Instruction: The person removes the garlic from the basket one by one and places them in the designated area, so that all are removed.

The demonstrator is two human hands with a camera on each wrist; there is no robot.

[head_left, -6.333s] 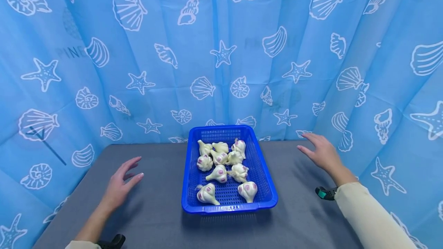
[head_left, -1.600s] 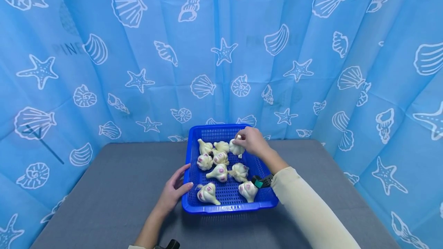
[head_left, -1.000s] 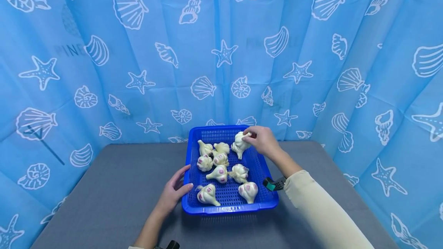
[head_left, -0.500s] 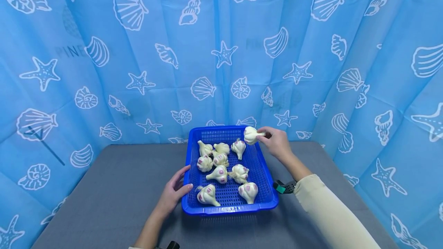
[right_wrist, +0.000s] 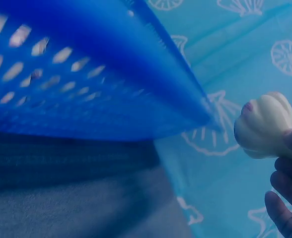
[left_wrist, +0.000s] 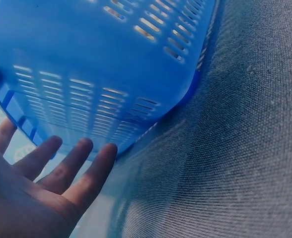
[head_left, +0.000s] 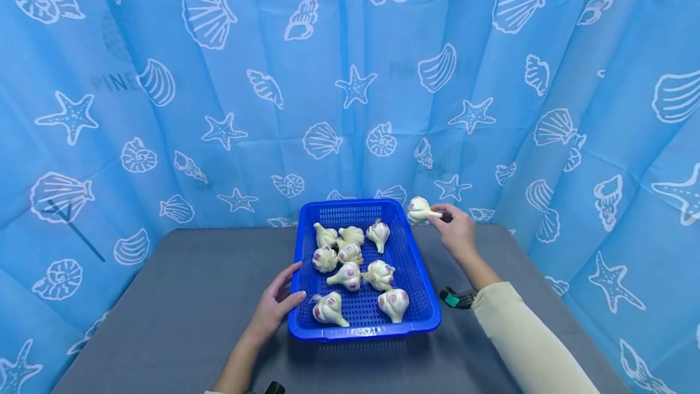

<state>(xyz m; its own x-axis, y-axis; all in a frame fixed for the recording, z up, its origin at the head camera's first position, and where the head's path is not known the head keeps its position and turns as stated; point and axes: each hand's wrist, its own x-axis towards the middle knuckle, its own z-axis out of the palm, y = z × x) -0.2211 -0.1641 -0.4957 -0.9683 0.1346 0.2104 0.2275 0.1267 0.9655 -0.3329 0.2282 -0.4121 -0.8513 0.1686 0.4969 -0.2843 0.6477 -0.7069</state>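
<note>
My right hand (head_left: 457,230) pinches a garlic bulb (head_left: 419,209) by its stem, off the right side of the blue basket (head_left: 363,331). In the right wrist view the bulb (right_wrist: 265,125) shows its cloves and a purple mark, with thumb and fingers at the stem. My left hand (head_left: 271,304) rests against the basket's left side, thumb at the rim. Seen from the left wrist, its fingers (left_wrist: 86,186) lie fairly straight along the slotted basket wall (left_wrist: 86,54). Several more garlic bulbs (head_left: 344,276) lie loosely spread in the basket, one (head_left: 378,235) near its back right corner.
The basket stands on a grey cloth-covered table (head_left: 208,309), with table surface on both sides of it. A blue curtain (head_left: 235,78) with white shell and starfish prints hangs behind and around the table.
My left hand came to the basket's side and stays there. My right hand reached into the back right of the basket, took a garlic bulb and carried it up and out over the right rim.
</note>
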